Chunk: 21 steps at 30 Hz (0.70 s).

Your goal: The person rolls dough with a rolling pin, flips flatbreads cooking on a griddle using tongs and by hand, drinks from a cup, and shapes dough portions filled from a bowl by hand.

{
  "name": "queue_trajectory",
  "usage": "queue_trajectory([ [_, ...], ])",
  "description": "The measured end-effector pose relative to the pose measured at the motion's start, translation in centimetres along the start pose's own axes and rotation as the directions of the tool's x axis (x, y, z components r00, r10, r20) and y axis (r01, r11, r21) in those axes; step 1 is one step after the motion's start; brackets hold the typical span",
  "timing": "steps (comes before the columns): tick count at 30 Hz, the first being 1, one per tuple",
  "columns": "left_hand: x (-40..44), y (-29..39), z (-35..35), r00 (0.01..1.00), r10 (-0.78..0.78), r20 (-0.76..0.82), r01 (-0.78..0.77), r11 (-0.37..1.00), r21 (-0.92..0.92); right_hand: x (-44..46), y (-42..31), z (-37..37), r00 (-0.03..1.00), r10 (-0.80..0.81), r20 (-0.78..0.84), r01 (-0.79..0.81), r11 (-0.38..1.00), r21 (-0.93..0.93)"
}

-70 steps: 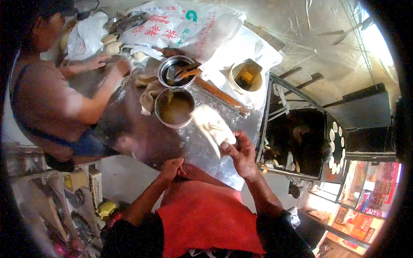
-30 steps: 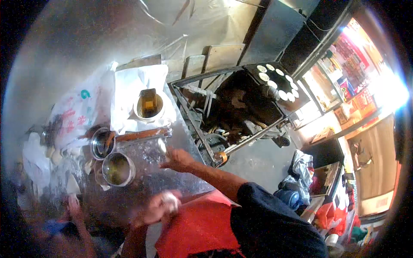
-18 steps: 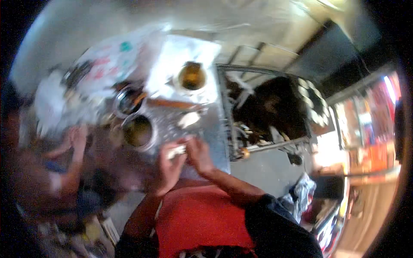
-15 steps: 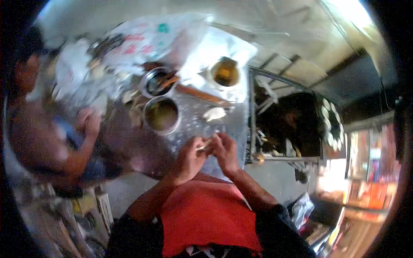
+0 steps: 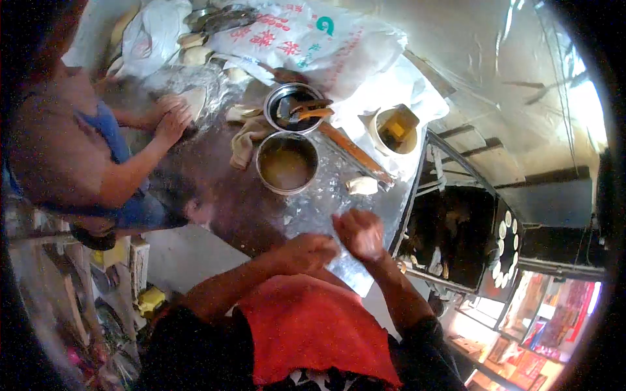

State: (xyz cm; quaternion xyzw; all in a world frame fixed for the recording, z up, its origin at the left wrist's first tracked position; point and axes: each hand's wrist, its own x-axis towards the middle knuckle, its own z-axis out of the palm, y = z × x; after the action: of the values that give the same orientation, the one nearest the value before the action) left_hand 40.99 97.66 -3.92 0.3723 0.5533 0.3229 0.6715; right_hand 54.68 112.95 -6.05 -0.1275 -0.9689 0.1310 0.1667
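Observation:
My left hand is closed, knuckles up, over the near edge of the metal-topped table. Just right of it and a little farther off, my right hand is curled into a fist, slightly blurred. The two hands are close but apart, and whatever their fingers hold, if anything, is hidden. Beyond my right hand lies a pale lump of dough. A round metal pot with cloudy yellowish liquid stands ahead of my left hand.
A dark-filled pot holds wooden-handled tools. Nearby are a wooden stick, a white bucket, a cloth and printed plastic sacking. At left, a co-worker's hands touch flat dough. An open dark oven-like box stands right.
My hands were together, fingers pinching at a small pale piece; now they are apart and closed, that piece out of sight. The view has turned, shifting the table's things.

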Motion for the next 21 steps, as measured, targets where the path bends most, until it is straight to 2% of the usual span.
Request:
queue_trajectory([
  [2, -2.2, 0.4, -1.2, 0.965, 0.203, 0.166, -0.204, 0.979, -0.011, 1.4, 5.0, 4.5, 0.92, 0.378, 0.104, -0.383, 0.923, 0.039],
  [4, -2.1, -3.6, -2.3, 0.921, 0.383, 0.076, -0.384, 0.923, -0.004, 6.1, 4.5, 2.6, 0.864, 0.445, 0.235, -0.494, 0.841, 0.221],
  [5, -2.3, -4.9, -3.5, 0.95, 0.227, -0.213, -0.296, 0.868, -0.398, 7.8, 3.9, 3.0, 0.955, 0.216, 0.201, -0.275, 0.899, 0.342],
  [6, -2.4, -6.0, -4.6, 0.92, -0.038, -0.39, -0.281, 0.629, -0.725, 9.3, 3.8, 5.6, 0.984, 0.109, 0.138, -0.158, 0.895, 0.417],
  [7, -2.3, -7.0, -5.4, 0.917, -0.04, -0.396, -0.287, 0.622, -0.729, 11.5, 2.6, 6.3, 0.993, 0.065, 0.097, -0.104, 0.875, 0.473],
  [9, -2.3, -8.5, -6.5, 0.739, -0.083, -0.669, -0.585, 0.414, -0.698, 14.8, 1.4, 8.3, 0.997, 0.007, 0.077, -0.047, 0.844, 0.535],
  [10, -2.6, -8.5, -6.8, 0.729, -0.1, -0.677, -0.592, 0.405, -0.697, 16.0, 1.3, 9.9, 0.994, -0.024, 0.102, -0.028, 0.876, 0.482],
  [12, -3.5, -8.0, -7.3, 0.793, -0.086, -0.603, -0.512, 0.441, -0.737, 17.9, 0.6, 12.1, 0.988, -0.066, 0.139, -0.002, 0.897, 0.441],
  [14, -3.5, -7.4, -7.5, 0.764, -0.082, -0.64, -0.541, 0.46, -0.704, 19.5, -0.3, 13.3, 0.929, -0.039, 0.368, -0.057, 0.968, 0.246],
  [15, -3.4, -7.3, -7.6, 0.743, -0.066, -0.666, -0.559, 0.487, -0.671, 19.8, -0.4, 15.3, 0.821, 0.02, 0.571, -0.024, 1.0, -0.001],
  [16, -3.1, -7.3, -7.6, 0.738, -0.073, -0.671, -0.562, 0.485, -0.67, 20.0, -0.7, 15.2, 0.818, 0.011, 0.575, -0.018, 1.0, 0.005],
  [18, -2.2, -7.6, -7.8, 0.616, -0.111, -0.78, -0.681, 0.424, -0.598, 20.1, -0.6, 13.7, 0.857, 0.051, 0.513, -0.082, 0.996, 0.038],
  [19, -1.8, -8.3, -8.1, 0.616, -0.109, -0.78, -0.682, 0.421, -0.598, 19.5, 0.9, 13.8, 0.939, -0.259, 0.226, 0.208, 0.952, 0.223],
  [20, -1.2, -8.9, -9.0, 0.6, -0.08, -0.796, -0.705, 0.419, -0.573, 19.4, 0.7, 13.1, 0.941, -0.256, 0.219, 0.209, 0.954, 0.214],
  [21, -0.5, -9.3, -9.5, 0.587, -0.047, -0.808, -0.725, 0.414, -0.551, 18.8, 0.4, 11.8, 0.964, -0.011, 0.267, -0.116, 0.882, 0.456],
])
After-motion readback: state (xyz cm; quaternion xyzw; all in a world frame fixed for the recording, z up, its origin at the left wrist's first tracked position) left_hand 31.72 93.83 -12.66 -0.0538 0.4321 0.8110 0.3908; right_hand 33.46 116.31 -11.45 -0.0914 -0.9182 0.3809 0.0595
